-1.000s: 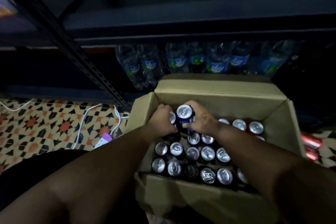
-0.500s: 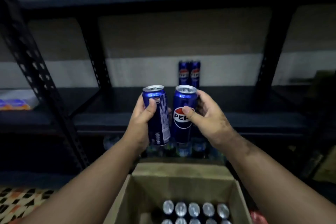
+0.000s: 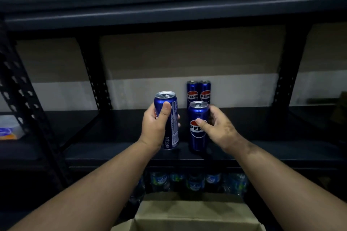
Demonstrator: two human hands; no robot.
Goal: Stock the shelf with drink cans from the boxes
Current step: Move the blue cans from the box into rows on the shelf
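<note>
Two blue Pepsi cans are being held upright over the front part of the dark shelf board. The left-hand can is sitting in the left hand, with its printed side facing the camera and its silver top showing. The thumb is lying flat across the front near the top of the can, while the fingers are wrapping round the far side, their tips peeking out at the can's right edge. The can's base is hanging near the shelf's front edge; whether it is touching the board cannot be told.

The right-hand can is showing its logo to the camera. The right hand is gripping it from the right, the thumb tip pressing on the logo and the fingers curling behind the can. Its base appears to be resting on or just above the board; contact is unclear.

Directly behind it, a pair of shelved cans is standing side by side, touching, at the back of the shelf against the pale wall.

Below the shelf, a row of plastic water bottles is showing in the dark. The open cardboard box is sitting at the bottom edge of the view, between the forearms. At far left, a small blue and orange package is lying on a neighbouring shelf.
</note>
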